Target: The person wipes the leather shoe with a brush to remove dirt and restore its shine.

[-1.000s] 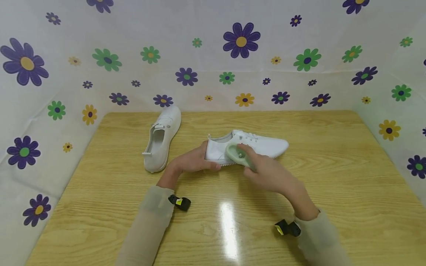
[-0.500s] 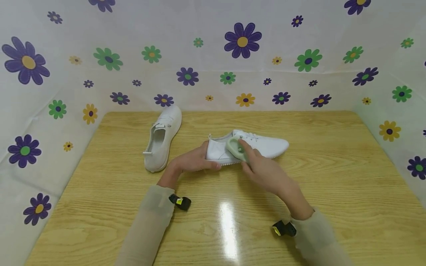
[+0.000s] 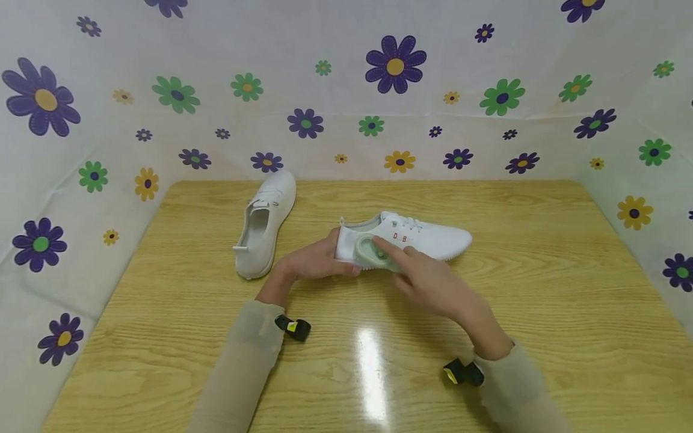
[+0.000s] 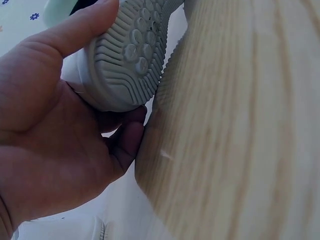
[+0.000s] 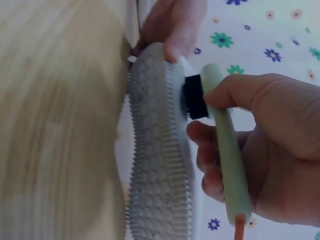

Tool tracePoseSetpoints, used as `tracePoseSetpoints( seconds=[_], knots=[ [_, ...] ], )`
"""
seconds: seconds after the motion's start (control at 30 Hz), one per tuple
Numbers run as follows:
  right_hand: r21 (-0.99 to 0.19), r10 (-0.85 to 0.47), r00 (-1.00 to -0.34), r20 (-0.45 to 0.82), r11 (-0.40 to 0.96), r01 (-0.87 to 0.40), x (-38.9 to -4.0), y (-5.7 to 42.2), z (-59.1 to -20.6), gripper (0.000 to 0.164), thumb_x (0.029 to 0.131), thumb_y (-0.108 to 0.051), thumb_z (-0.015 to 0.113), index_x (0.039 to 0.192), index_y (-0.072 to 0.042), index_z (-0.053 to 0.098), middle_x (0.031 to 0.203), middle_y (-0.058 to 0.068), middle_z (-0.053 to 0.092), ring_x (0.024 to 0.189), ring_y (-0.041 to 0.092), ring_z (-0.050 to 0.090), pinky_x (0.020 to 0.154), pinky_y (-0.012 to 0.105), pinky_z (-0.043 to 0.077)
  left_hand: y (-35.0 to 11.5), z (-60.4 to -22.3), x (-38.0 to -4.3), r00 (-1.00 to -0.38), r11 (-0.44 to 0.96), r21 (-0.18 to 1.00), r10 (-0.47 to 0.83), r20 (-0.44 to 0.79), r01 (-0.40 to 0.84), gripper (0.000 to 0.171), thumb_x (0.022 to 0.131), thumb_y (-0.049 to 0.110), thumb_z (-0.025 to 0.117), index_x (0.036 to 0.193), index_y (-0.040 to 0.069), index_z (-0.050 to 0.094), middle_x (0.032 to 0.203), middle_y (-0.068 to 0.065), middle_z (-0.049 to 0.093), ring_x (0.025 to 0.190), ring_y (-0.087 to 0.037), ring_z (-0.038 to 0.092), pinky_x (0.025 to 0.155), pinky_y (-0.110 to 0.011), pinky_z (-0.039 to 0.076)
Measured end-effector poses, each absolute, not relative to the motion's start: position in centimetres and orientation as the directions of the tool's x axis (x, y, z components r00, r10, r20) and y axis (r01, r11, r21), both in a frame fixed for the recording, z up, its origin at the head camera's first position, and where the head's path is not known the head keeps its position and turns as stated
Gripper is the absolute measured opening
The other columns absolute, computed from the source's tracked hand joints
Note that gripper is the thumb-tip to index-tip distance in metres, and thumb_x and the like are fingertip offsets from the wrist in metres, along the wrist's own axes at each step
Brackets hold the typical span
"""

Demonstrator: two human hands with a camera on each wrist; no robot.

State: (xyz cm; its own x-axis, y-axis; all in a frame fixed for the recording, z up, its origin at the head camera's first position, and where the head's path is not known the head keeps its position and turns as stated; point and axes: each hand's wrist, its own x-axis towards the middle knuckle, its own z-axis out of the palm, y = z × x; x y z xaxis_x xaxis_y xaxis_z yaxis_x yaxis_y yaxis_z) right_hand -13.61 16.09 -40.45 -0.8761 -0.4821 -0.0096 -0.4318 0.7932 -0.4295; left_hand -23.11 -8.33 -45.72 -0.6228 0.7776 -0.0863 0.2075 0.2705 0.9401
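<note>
Here the left hand (image 3: 311, 263) gripped the heel of a white shoe (image 3: 428, 236) tipped on its edge on the counter (image 3: 541, 288), while the right hand (image 3: 433, 282) curled round a green brush (image 3: 370, 252) pressed to the shoe's side. Only the right wrist view showed the black bristles (image 5: 194, 97); the left wrist view alone showed the thumb (image 4: 75, 30) over the ribbed sole (image 4: 131, 50). Beyond the left hand lay a second shoe (image 3: 263, 225).

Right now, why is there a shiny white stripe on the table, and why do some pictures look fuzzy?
Head view: a lamp's glare streaks the glossy wooden table. Right wrist view: the table blurs, while the grey ridged shoe sole and pale green brush stay clearer. Left wrist view: the tabletop looks smeared.
</note>
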Motion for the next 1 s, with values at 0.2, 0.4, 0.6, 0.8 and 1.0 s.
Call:
tracePoseSetpoints(
  seconds=[0.2,0.4,0.6,0.8,1.0],
  knots=[
    [-0.387,-0.416,-0.909,0.025,0.834,-0.393,-13.8,17.4,-40.2,0.066,0.098,-0.009,0.057,0.157,-0.022,0.03,0.092,0.012,0.057,0.062,0.017,0.044,0.052,0.027,0.039,-8.6,-45.5,-22.8,-0.702,0.399,0.906,0.685,-0.195,0.138,0.089,0.085,0.02,0.079,0.148,0.006,0.018,0.134,-0.013,0.039,0.113,-0.025,0.043,0.098,-0.039,0.038],
    [-0.411,-0.458,-0.888,0.048,0.801,-0.436,-13.8,16.0,-41.2,0.067,0.102,-0.008,0.052,0.159,-0.016,0.018,0.105,0.02,0.056,0.067,0.018,0.049,0.056,0.027,0.045,-8.5,-45.5,-22.7,-0.743,0.418,0.903,0.636,-0.209,0.103,0.09,0.08,0.023,0.083,0.146,0.006,0.023,0.132,-0.012,0.042,0.113,-0.025,0.048,0.099,-0.039,0.041],
    [-0.481,-0.527,-0.85,0.01,0.743,-0.466,-13.1,14.9,-40.9,0.063,0.103,-0.01,0.05,0.159,-0.016,0.022,0.101,0.014,0.055,0.066,0.015,0.048,0.056,0.026,0.045,-8.2,-45.8,-23.0,-0.714,0.293,0.947,0.691,-0.112,0.134,0.079,0.078,0.009,0.085,0.14,0.007,0.036,0.13,-0.01,0.052,0.114,-0.025,0.054,0.102,-0.041,0.042],
    [-0.509,-0.479,-0.877,-0.043,0.766,-0.393,-12.9,16.3,-39.9,0.063,0.1,-0.011,0.051,0.157,-0.02,0.027,0.1,0.013,0.056,0.063,0.014,0.046,0.055,0.027,0.043,-8.6,-45.8,-22.9,-0.79,0.414,0.906,0.583,-0.191,0.086,0.118,0.074,0.025,0.088,0.155,0.013,0.003,0.138,-0.015,0.043,0.114,-0.025,0.051,0.103,-0.04,0.038],
    [-0.502,-0.4,-0.914,-0.07,0.806,-0.314,-13.1,18.9,-38.7,0.063,0.1,-0.01,0.049,0.158,-0.018,0.025,0.102,0.017,0.055,0.063,0.017,0.045,0.056,0.031,0.042,-8.8,-45.4,-22.7,-0.806,0.422,0.904,0.559,-0.196,0.072,0.126,0.074,0.025,0.088,0.155,0.031,-0.008,0.154,-0.026,0.026,0.126,-0.031,0.043,0.114,-0.046,0.026]
  ],
)
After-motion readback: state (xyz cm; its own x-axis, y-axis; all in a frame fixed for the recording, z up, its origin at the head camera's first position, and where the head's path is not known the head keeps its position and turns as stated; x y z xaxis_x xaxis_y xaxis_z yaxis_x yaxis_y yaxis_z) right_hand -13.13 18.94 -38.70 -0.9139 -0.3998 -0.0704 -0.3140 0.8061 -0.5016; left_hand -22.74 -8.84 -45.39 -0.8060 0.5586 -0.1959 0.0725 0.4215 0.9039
